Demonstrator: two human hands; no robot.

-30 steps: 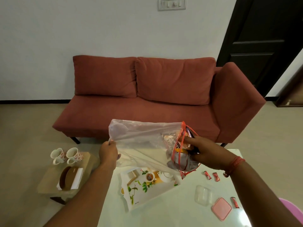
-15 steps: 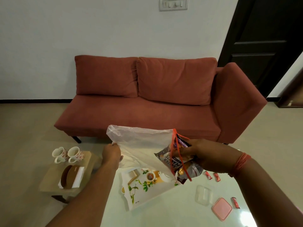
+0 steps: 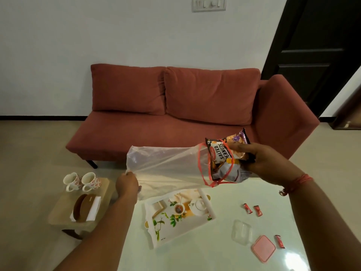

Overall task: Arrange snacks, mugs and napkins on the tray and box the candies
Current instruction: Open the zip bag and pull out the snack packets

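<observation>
The clear plastic bag (image 3: 166, 169) is stretched out roughly level above the table, long axis running left to right, with its red-rimmed mouth facing your right hand (image 3: 261, 163). The snack packets (image 3: 227, 159) stick half out of that mouth, the salted peanuts one tilted up toward the sofa (image 3: 195, 114).

Below sits a glossy white table (image 3: 195, 251) with the printed tray (image 3: 177, 214), a clear box (image 3: 241, 229), its pink lid (image 3: 263, 248) and three red candies (image 3: 257, 210). Two mugs (image 3: 82, 181) and a napkin holder (image 3: 86, 209) sit on a small wooden stool (image 3: 58, 218) to the left.

Your left hand (image 3: 127, 185) is pinched closed on the bag's bottom end. Your right fingers are wrapped around the packets.
</observation>
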